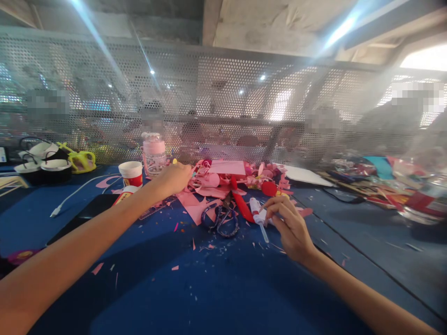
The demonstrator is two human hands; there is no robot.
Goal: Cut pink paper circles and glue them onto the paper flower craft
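Observation:
My left hand (176, 179) reaches far out to the near side of the pink paper scraps (192, 204). Its fingers are bent together at the pile's edge, and what they hold, if anything, is hidden. My right hand (291, 228) has curled fingers at the side of a white glue gun (256, 209), from which a clear glue stick (264, 234) sticks out toward me. Left of the gun lies a long red piece (240, 202). Scissors with dark patterned handles (221, 221) rest in front of the scraps.
A pink-topped clear bottle (154, 153) and paper cup (130, 173) stand beyond my left forearm. Black-and-white cups (56, 170) and a yellow object (83, 161) sit far left. Plastic containers (428, 200) stand at right. Perforated metal screen (226, 93) borders the blue table (209, 298).

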